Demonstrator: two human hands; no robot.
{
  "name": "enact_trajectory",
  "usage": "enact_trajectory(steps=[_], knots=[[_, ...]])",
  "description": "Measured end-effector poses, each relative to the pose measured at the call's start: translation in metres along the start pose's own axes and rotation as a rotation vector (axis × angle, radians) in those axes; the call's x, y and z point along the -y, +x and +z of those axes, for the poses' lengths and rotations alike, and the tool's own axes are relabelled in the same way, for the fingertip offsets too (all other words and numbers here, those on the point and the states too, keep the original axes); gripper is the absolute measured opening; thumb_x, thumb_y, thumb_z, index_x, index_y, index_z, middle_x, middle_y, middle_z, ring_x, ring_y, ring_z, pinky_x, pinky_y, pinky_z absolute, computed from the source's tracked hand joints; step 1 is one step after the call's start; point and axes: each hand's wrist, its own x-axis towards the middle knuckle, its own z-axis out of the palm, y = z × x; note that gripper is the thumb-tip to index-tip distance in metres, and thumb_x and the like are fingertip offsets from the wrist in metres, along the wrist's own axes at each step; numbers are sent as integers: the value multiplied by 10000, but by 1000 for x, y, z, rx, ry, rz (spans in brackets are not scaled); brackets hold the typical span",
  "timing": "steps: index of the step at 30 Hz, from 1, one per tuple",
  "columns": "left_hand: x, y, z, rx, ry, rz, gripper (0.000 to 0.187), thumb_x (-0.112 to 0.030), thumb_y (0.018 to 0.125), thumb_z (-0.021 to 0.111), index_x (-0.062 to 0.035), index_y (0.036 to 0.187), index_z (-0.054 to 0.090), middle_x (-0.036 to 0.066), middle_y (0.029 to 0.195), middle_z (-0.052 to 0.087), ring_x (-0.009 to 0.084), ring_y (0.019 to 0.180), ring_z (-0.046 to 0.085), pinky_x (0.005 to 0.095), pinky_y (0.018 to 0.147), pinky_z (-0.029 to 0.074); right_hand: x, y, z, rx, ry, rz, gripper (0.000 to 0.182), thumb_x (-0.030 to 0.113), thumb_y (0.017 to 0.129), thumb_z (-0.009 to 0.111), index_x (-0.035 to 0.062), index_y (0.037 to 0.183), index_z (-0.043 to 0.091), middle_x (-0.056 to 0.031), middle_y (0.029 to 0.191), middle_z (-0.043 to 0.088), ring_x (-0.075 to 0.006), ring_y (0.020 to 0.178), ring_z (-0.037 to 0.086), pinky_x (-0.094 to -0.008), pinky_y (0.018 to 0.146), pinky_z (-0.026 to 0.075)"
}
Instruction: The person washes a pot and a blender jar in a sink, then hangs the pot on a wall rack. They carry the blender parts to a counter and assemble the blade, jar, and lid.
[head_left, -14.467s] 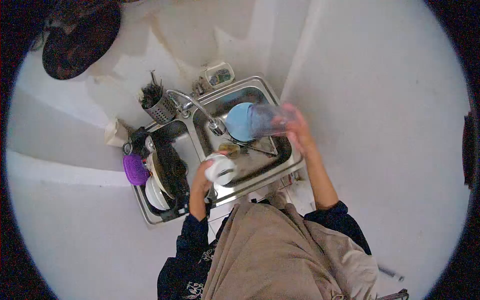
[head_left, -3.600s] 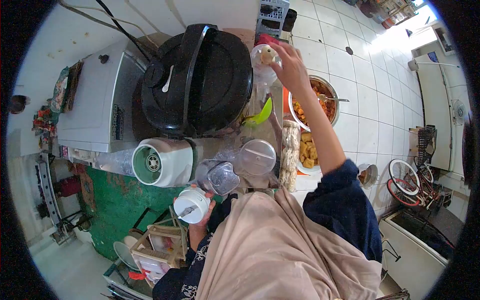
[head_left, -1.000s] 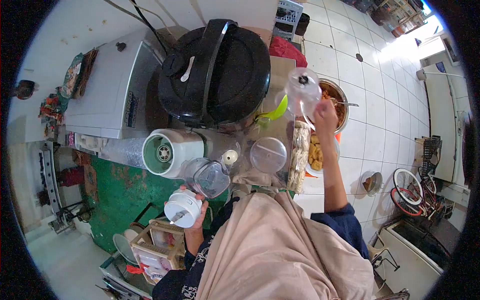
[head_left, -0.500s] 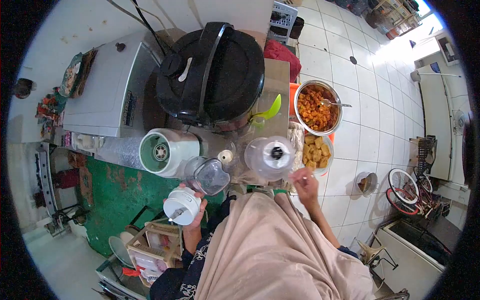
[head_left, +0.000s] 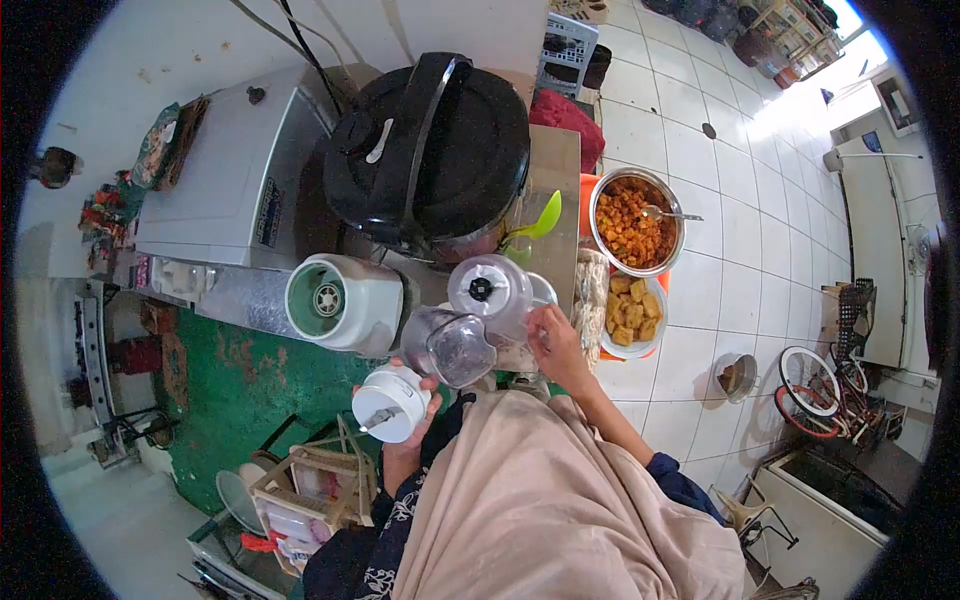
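Note:
My left hand (head_left: 425, 400) is wrapped round a white blender blade base (head_left: 385, 408), with its metal blade sticking out towards me. Just above it, a clear blender jug (head_left: 450, 348) lies on its side at the counter's edge. A clear plastic blender cup (head_left: 492, 285) with a black coupling in its middle stands to the right of the jug. My right hand (head_left: 560, 345) has its fingers closed at the cup's right edge; the exact grip is partly hidden. The white and green blender motor base (head_left: 345, 305) is tipped over at the left, its socket facing me.
A large black-lidded pot (head_left: 430, 150) stands behind, with a green spoon (head_left: 540, 220) beside it. A steel bowl of red food (head_left: 636, 265) and a dish of fried pieces (head_left: 632, 350) are at the right. A white appliance (head_left: 215, 190) is at the left.
My right hand and the clear cup have moved left, nearer the jug, uncovering a whitish round thing behind the cup. My left hand has shifted slightly right with the blade base.

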Motion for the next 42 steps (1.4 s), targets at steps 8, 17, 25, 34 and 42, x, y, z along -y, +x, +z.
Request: enact_trajectory(steps=[8, 17, 25, 34, 42], knots=[[7, 9, -2, 42, -41, -39, 607, -567, 782, 558, -136, 1201, 479, 110, 1116, 521, 308, 1049, 440, 431, 707, 402, 0, 18, 11, 80, -17, -20, 291, -45, 704, 611, 24, 957, 485, -153, 970, 501, -344, 905, 510, -392, 787, 440], [9, 24, 4, 48, -70, -62, 664, -583, 761, 555, -94, 1201, 465, 149, 1103, 553, 368, 1041, 451, 480, 718, 423, 60, 27, -48, 161, -177, 3, 519, 182, 711, 718, 80, 1175, 510, -131, 1210, 483, -340, 1097, 479, -415, 897, 425], [27, 43, 31, 103, 40, -196, 666, -571, 765, 540, -56, 1182, 463, 222, 1207, 471, 400, 1025, 479, 483, 663, 455, 114, 59, -74, 302, -9, -285, 808, 177, 556, 834, 106, 1274, 470, -131, 1260, 472, -311, 1163, 455, -406, 934, 419], [20, 42, 31, 92, -4, -180, 671, -554, 783, 560, -49, 1207, 441, 240, 1352, 338, 384, 1144, 458, 501, 711, 481, 81, 108, -178, -261, 199, -35, 879, 121, 572, 836, 80, 1321, 379, -113, 1158, 523, -247, 1036, 563, -365, 854, 509], [35, 60, 52, -20, 87, -207, 743, -600, 807, 462, -20, 1269, 409, 212, 1220, 470, 384, 1161, 445, 550, 768, 459, -25, 216, -139, -273, -372, -94, 786, 116, 551, 830, 125, 1240, 451, -141, 1136, 522, -281, 1030, 565, -361, 852, 489]])
